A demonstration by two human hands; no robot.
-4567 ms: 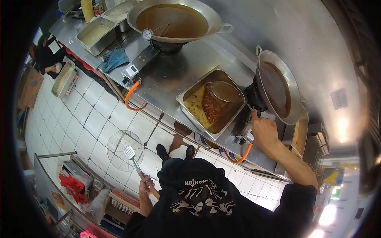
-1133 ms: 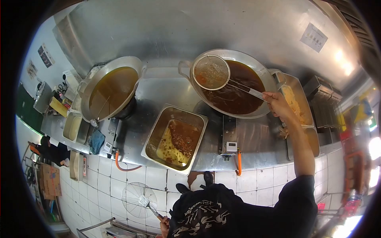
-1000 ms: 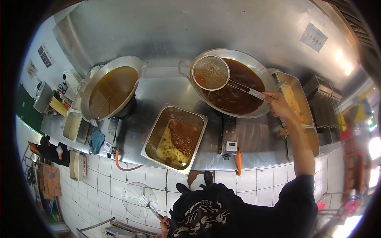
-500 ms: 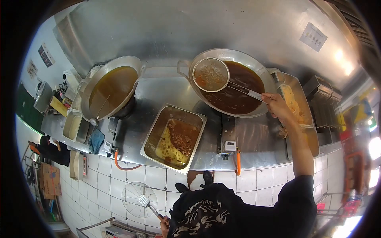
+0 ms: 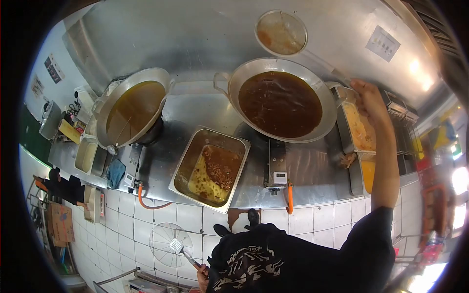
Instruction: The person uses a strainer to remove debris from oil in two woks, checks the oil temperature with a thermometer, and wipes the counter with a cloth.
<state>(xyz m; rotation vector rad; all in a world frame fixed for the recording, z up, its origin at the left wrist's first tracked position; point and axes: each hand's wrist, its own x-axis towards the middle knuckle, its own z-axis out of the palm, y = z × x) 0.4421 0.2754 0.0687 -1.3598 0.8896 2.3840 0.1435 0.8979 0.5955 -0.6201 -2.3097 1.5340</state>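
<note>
My right hand is closed around the handle of a round mesh strainer, which is raised above the back rim of the right wok. Bits of orange and pale residue show in its mesh. Dark brown oil fills much of that wok. Low by my side, my left hand grips a slotted turner, its blade pointing away from me over the floor. Between the woks and me, a deep steel pan holds brown crumbs and yellowish liquid.
A second wok of brown oil, with a ladle resting in it, stands left. Steel trays with pale food and yellow liquid line the right. A round wire rack is below my left side. Another person is at far left.
My right hand has lifted the strainer up and away from over the oil, toward the back wall. My left hand with the turner has barely moved.
</note>
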